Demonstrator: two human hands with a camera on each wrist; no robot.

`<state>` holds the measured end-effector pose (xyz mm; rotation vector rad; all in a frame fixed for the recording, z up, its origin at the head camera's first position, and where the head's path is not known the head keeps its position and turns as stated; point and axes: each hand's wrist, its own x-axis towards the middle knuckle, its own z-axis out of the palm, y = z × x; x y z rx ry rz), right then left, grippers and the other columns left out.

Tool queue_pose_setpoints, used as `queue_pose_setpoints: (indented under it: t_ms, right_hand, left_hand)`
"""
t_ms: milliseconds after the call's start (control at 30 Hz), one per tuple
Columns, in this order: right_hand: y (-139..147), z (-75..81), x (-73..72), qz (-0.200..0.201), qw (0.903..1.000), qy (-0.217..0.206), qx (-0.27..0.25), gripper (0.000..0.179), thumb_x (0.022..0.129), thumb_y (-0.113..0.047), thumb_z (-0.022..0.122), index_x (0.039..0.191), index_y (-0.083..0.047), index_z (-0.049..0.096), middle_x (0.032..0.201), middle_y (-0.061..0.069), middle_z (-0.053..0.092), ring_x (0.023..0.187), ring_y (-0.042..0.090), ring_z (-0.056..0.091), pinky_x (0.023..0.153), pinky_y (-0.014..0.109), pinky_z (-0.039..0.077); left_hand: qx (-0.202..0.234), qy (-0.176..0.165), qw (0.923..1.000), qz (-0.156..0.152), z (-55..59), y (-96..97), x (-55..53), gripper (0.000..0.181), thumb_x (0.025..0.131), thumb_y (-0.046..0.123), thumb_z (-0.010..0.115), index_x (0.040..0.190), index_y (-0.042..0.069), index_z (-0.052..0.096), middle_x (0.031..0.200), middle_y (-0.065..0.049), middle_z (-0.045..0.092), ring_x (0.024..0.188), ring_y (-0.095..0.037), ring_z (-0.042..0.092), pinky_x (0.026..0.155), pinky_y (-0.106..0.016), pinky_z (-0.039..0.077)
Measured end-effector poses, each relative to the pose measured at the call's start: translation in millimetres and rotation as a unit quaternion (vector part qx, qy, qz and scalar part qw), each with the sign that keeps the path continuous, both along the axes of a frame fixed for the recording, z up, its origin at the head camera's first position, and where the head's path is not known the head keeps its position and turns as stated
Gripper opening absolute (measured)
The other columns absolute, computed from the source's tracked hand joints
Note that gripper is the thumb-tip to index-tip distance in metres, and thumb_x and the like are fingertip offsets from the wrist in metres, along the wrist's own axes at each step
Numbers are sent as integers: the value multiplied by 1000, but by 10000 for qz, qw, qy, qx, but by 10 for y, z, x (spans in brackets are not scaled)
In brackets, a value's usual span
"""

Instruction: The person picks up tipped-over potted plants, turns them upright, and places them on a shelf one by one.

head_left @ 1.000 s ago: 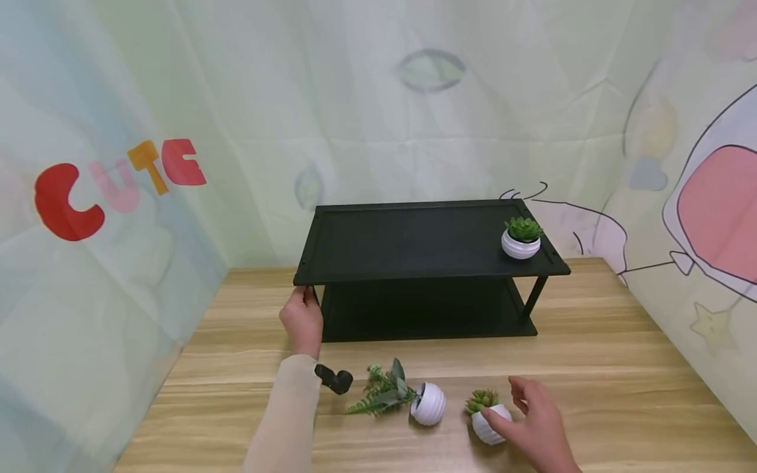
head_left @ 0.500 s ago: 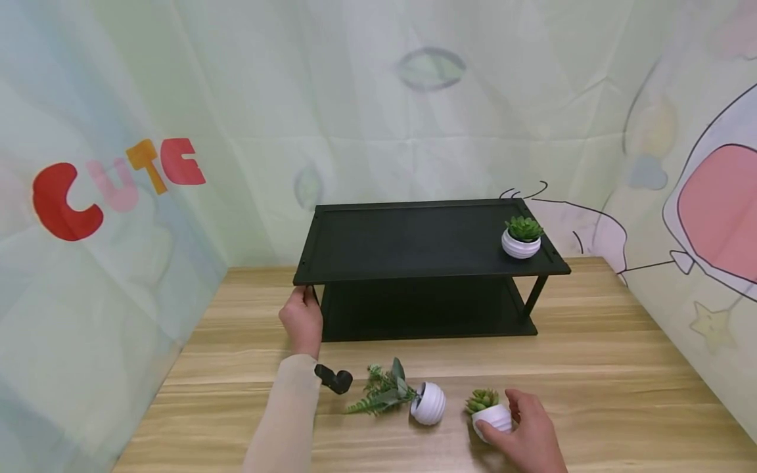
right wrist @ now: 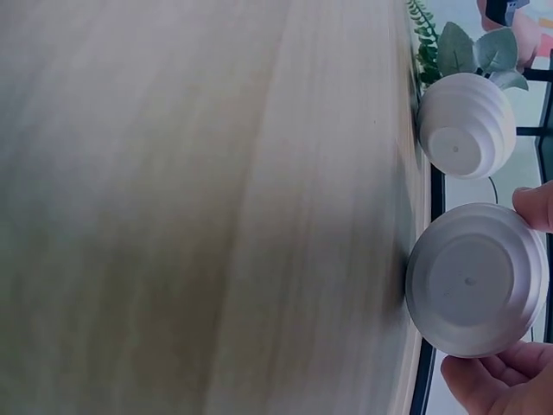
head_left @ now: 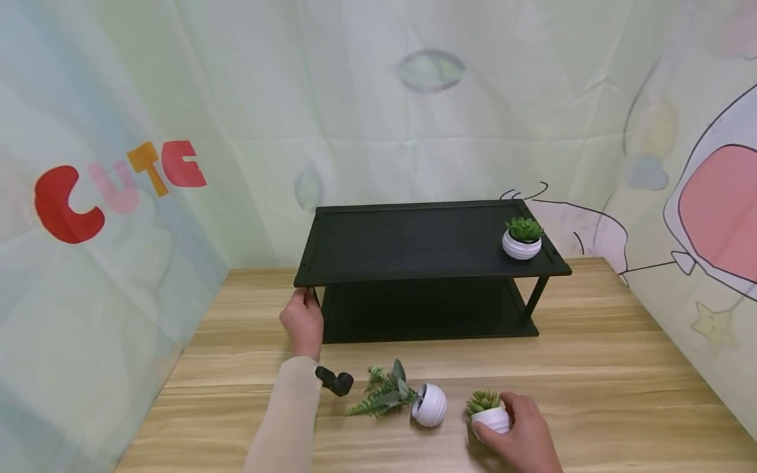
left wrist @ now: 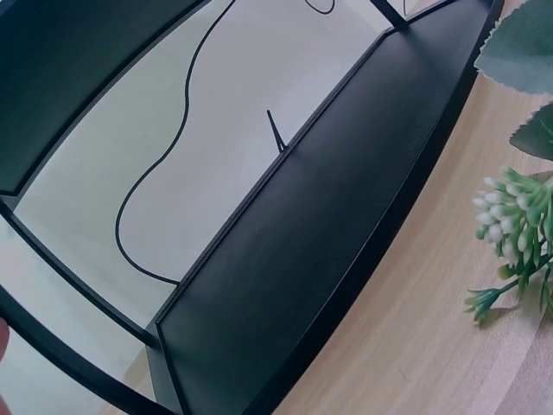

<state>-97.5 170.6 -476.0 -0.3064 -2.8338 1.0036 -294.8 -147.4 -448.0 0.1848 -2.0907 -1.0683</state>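
A small potted succulent (head_left: 490,420) in a white ribbed pot sits low over the wooden table at front right. My right hand (head_left: 525,432) pinches its pot between thumb and fingers; the right wrist view shows the pot's round base (right wrist: 471,281) facing the camera. My left hand (head_left: 303,322) grips the left front post of a black two-tier shelf (head_left: 408,243), just under the top board, with its fingers partly hidden. Left of the succulent, a leafy potted plant (head_left: 429,405) lies on its side, foliage pointing left. Another green succulent (head_left: 522,239) stands upright on the shelf's top right.
The shelf's lower board (left wrist: 302,225) rests on the wooden table (head_left: 615,368) behind the plants. A printed cloth (head_left: 367,118) hangs behind and at both sides. A black wrist camera (head_left: 334,380) juts from the left sleeve toward the lying plant's leaves.
My right hand has come in leftward around the succulent's pot and closed on it, and the pot has tipped more upright. My left hand, the shelf and the other plants stay put.
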Motion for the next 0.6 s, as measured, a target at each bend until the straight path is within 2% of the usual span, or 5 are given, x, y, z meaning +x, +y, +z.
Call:
queue_pose_setpoints:
  t_ms: [133,467,600]
  right_hand:
    - [-8,-17,4,48,9996,286,65,60,60,-35,83,101,3,61,92,11,59,81,20,55,67,33,44]
    - [1,-32,-23,86,9994,322,121,57,59,-30,82,101,2,61,93,11,59,84,22,56,70,34,45]
    - [14,-51,-13,79,9973,713,157,57,58,-28,83,101,2,61,93,11,60,83,22,57,69,33,46]
  left_hand:
    - [-12,23,10000,32,6,6,-4,15,91,6,57,89,-3,68,82,-20,69,71,-35,65,62,-47,49]
    - [-87,85,9999,41,2,0,-11,14,90,5,57,88,-3,68,81,-21,69,70,-36,65,62,-47,49]
    - [-88,111,9999,62,1,3,-4,14,90,4,57,88,-4,68,81,-21,69,71,-37,65,62,-48,49]
